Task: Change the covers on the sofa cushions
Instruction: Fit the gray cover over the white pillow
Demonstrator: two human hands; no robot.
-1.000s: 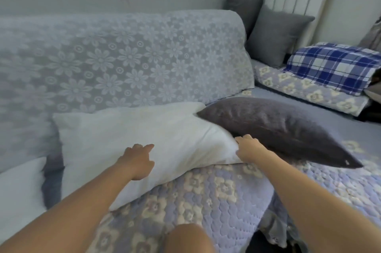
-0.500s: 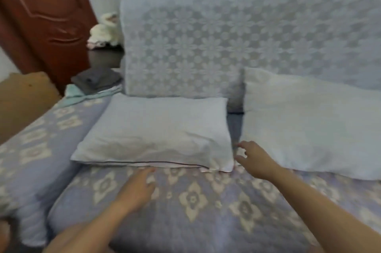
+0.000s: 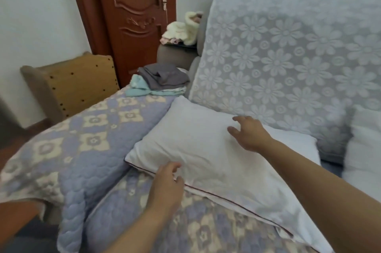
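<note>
A bare white cushion (image 3: 206,145) lies flat on the sofa seat against the floral backrest (image 3: 288,63). My left hand (image 3: 167,182) hovers at the cushion's near edge by its dark seam, fingers loosely curled and holding nothing. My right hand (image 3: 247,131) reaches over the cushion's top, fingers spread and relaxed, just above or touching the fabric. A second white cushion (image 3: 362,149) sits at the right edge. Folded grey and light-blue covers (image 3: 160,81) are stacked on the sofa's far left end.
The seat wears a quilted lilac floral throw (image 3: 82,145). A brown door (image 3: 134,15) stands behind the sofa's left end, a wooden cabinet (image 3: 78,85) beside it. Cream fluffy fabric (image 3: 183,32) rests on the armrest.
The view swung further left, bringing the door and folded covers into sight. My right hand moved from the gap between the cushions onto the left cushion. My left hand came up to its near edge.
</note>
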